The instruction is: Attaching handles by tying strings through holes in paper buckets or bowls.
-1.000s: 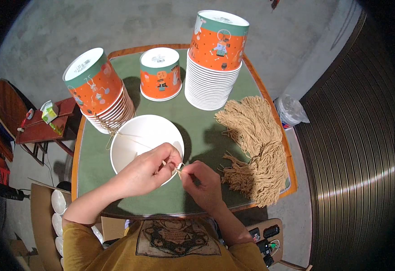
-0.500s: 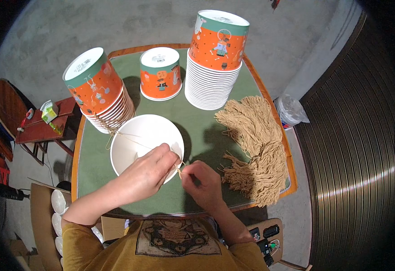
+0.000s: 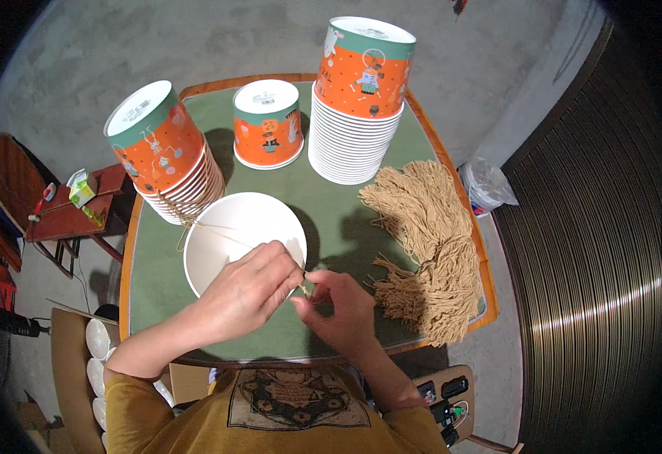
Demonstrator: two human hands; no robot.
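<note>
Both hands, left hand [image 3: 249, 291] and right hand [image 3: 342, 306], pinch a thin string [image 3: 217, 233] over the white bowl [image 3: 229, 227] near the table's [image 3: 331, 219] front edge.

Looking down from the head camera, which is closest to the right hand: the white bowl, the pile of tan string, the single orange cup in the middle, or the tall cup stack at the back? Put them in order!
From the right hand:
1. White bowl, just to its left.
2. Pile of tan string, just to its right; too close to the bowl to call for sure.
3. Single orange cup, farther back, middle.
4. Tall cup stack, at the back right.
</note>
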